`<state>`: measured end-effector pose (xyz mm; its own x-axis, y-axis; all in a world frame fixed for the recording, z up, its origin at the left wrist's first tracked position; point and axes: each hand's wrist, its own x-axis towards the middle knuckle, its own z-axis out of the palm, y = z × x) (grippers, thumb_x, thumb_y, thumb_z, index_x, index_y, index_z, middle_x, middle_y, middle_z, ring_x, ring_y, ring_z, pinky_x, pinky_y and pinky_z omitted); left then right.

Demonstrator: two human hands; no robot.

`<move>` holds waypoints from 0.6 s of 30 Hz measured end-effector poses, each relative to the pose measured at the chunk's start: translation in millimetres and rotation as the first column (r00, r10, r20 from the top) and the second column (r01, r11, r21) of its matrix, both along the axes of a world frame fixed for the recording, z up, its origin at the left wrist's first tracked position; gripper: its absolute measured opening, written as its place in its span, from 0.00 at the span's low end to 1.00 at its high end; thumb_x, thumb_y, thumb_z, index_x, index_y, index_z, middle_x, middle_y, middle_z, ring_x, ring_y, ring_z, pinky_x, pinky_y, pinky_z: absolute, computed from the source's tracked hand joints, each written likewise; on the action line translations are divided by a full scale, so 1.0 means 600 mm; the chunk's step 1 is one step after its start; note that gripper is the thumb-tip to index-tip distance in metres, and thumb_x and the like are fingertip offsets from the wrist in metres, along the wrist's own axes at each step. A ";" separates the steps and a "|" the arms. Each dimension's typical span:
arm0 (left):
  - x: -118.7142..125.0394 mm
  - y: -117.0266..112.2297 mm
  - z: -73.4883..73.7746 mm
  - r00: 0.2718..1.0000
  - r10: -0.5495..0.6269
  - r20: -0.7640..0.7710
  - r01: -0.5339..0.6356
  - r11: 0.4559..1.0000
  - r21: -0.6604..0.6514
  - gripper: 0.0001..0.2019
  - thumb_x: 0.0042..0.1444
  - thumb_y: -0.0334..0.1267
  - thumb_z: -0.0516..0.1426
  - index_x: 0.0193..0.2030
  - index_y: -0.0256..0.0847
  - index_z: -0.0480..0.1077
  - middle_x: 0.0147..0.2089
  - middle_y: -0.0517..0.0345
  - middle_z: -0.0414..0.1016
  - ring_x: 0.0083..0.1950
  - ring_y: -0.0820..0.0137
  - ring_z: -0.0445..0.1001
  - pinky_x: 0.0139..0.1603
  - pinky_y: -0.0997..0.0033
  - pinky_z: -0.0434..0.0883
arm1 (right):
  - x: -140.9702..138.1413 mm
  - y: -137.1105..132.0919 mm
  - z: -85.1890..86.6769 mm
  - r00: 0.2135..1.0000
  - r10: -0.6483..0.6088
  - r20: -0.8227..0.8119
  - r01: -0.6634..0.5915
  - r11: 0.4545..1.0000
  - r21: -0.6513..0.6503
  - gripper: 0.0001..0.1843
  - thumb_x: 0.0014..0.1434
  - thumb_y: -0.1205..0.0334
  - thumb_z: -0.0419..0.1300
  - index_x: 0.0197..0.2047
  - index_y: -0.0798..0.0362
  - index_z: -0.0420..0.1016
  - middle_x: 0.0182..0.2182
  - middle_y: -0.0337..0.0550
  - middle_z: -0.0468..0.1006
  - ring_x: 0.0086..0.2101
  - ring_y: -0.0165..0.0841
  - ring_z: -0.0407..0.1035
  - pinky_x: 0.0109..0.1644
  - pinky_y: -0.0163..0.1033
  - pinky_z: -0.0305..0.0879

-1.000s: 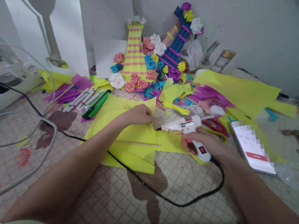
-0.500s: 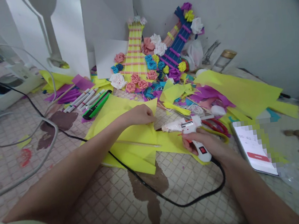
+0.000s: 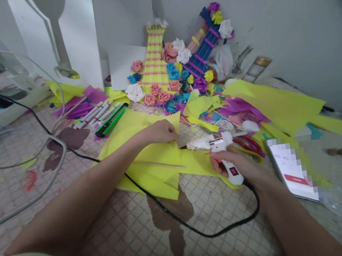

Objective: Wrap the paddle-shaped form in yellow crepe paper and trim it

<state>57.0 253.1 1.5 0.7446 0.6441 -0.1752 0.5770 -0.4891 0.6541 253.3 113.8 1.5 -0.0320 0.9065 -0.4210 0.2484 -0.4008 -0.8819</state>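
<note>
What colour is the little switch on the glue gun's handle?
The switch is red; the head view shows it best.

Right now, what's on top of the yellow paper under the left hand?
A thin stick and part of the black cable. Whatever the left hand and forearm cover is hidden.

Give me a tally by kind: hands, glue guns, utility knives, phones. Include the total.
Left hand and right hand: 2
Glue gun: 1
Green-and-black utility knife: 1
Phone: 1
Total: 5
</note>
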 end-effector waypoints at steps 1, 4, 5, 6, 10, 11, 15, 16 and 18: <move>0.000 0.000 0.000 1.000 0.000 0.002 0.000 1.000 -0.004 0.08 0.42 0.38 0.50 0.20 0.37 0.67 0.21 0.58 0.69 0.24 0.74 0.65 0.24 0.75 0.59 | -0.001 0.000 0.000 1.000 -0.002 -0.003 0.002 1.000 0.002 0.17 0.50 0.56 0.53 0.14 0.54 0.66 0.13 0.37 0.65 0.15 0.25 0.58 0.18 0.33 0.51; 0.001 0.000 0.000 1.000 0.002 0.006 -0.002 1.000 -0.013 0.08 0.42 0.38 0.50 0.20 0.37 0.67 0.21 0.59 0.69 0.24 0.74 0.65 0.24 0.75 0.59 | -0.003 0.001 0.003 1.000 -0.007 -0.014 0.007 1.000 0.009 0.16 0.49 0.56 0.54 0.14 0.54 0.66 0.12 0.37 0.65 0.14 0.25 0.57 0.18 0.33 0.50; 0.001 0.000 0.000 1.000 0.004 0.007 -0.004 1.000 -0.015 0.08 0.42 0.38 0.50 0.20 0.37 0.67 0.21 0.59 0.69 0.24 0.74 0.65 0.24 0.75 0.59 | -0.003 0.001 0.004 1.000 -0.007 -0.018 0.007 1.000 0.011 0.16 0.49 0.56 0.54 0.14 0.54 0.66 0.12 0.37 0.65 0.14 0.25 0.57 0.18 0.33 0.50; 0.001 0.000 0.000 1.000 0.005 0.008 -0.005 1.000 -0.016 0.08 0.42 0.38 0.50 0.20 0.37 0.67 0.21 0.59 0.69 0.24 0.74 0.65 0.24 0.75 0.59 | -0.004 0.001 0.005 1.000 -0.008 -0.023 0.009 1.000 0.015 0.16 0.48 0.56 0.54 0.14 0.54 0.67 0.12 0.38 0.66 0.14 0.24 0.58 0.18 0.33 0.50; 0.003 0.001 -0.003 1.000 0.017 0.010 -0.017 1.000 -0.014 0.09 0.43 0.39 0.51 0.20 0.37 0.67 0.21 0.59 0.70 0.24 0.74 0.65 0.24 0.75 0.58 | 0.000 0.001 0.005 0.998 -0.048 -0.045 0.050 0.998 0.045 0.15 0.48 0.56 0.54 0.15 0.55 0.68 0.12 0.38 0.66 0.14 0.24 0.58 0.17 0.32 0.49; 0.003 0.001 -0.004 1.000 0.024 0.010 -0.024 1.000 -0.009 0.09 0.43 0.39 0.51 0.20 0.37 0.67 0.21 0.59 0.69 0.23 0.74 0.65 0.23 0.75 0.58 | 0.003 0.002 0.005 0.997 -0.063 -0.053 0.066 0.996 0.057 0.16 0.48 0.56 0.54 0.15 0.55 0.68 0.12 0.38 0.66 0.14 0.24 0.58 0.17 0.32 0.50; 0.008 -0.002 -0.011 0.997 0.077 0.006 -0.077 0.997 0.032 0.11 0.44 0.40 0.50 0.18 0.37 0.66 0.18 0.60 0.66 0.21 0.74 0.62 0.21 0.73 0.55 | 0.016 0.004 0.005 0.988 -0.116 -0.101 0.126 0.987 0.104 0.15 0.47 0.54 0.55 0.16 0.55 0.68 0.14 0.38 0.67 0.14 0.25 0.58 0.17 0.32 0.50; 0.009 -0.003 -0.011 0.996 0.087 0.006 -0.087 0.995 0.037 0.12 0.45 0.40 0.50 0.18 0.37 0.66 0.18 0.60 0.66 0.20 0.74 0.63 0.21 0.73 0.55 | 0.018 0.005 0.005 0.986 -0.124 -0.114 0.137 0.984 0.111 0.15 0.47 0.54 0.55 0.16 0.55 0.68 0.14 0.38 0.67 0.14 0.25 0.58 0.17 0.32 0.49; 0.010 -0.004 -0.011 0.996 0.087 0.005 -0.087 0.996 0.031 0.13 0.47 0.41 0.49 0.19 0.37 0.68 0.18 0.59 0.68 0.21 0.73 0.64 0.22 0.73 0.57 | 0.022 0.005 0.006 0.982 -0.135 -0.133 0.151 0.981 0.118 0.14 0.46 0.54 0.55 0.17 0.55 0.68 0.14 0.38 0.66 0.14 0.25 0.58 0.16 0.33 0.49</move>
